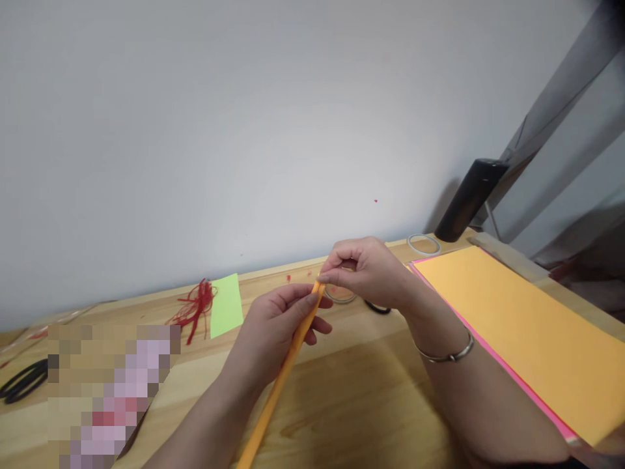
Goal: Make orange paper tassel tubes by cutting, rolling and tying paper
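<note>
Reference part: the orange strip (275, 398), held at a slant above the wooden table (342, 397), its upper end between the two hands.

Left hand (280, 319): closed around the strip below its upper end, thumb along the top face, outer fingers extended past it.
Right hand (364, 270): thumb and index finger pinched together on the strip's upper end. A metal bangle (452, 357) encircles the wrist.

Right of the strip:
- Pale ring (342, 301), just beyond the upper end, partly hidden by the hands.
- Black curved item (378, 308), near the upper end, mostly hidden; type cannot be determined.
- Orange sheet (527, 326), lying over a pink layer.
- Second ring (422, 253) and black cylinder (469, 202), farther back.

Left of the strip:
- Yellow-green sheet (226, 306), beside red strands (196, 309).
- Black loops (24, 381), well apart, adjoining a pixelated area.
</note>
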The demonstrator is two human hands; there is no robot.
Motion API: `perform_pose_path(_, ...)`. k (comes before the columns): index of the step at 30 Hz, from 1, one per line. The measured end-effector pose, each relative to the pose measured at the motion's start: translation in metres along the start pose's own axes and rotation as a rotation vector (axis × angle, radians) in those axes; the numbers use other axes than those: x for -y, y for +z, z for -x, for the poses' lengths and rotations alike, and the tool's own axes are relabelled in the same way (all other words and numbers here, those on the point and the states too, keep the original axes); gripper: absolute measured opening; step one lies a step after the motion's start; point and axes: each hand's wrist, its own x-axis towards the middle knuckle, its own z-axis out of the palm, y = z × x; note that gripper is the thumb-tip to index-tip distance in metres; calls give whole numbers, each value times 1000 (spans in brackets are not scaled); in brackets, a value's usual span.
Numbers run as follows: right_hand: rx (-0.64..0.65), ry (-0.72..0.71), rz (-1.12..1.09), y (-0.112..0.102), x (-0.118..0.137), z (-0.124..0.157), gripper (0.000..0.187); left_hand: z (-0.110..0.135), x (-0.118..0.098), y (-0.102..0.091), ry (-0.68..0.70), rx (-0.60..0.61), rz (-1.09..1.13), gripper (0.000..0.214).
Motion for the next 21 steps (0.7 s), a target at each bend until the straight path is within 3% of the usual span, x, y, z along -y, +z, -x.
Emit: perform_pose_path(21, 7, -38, 101, -2, 3, 1, 10, 1, -2, 5, -15, -103, -60, 24)
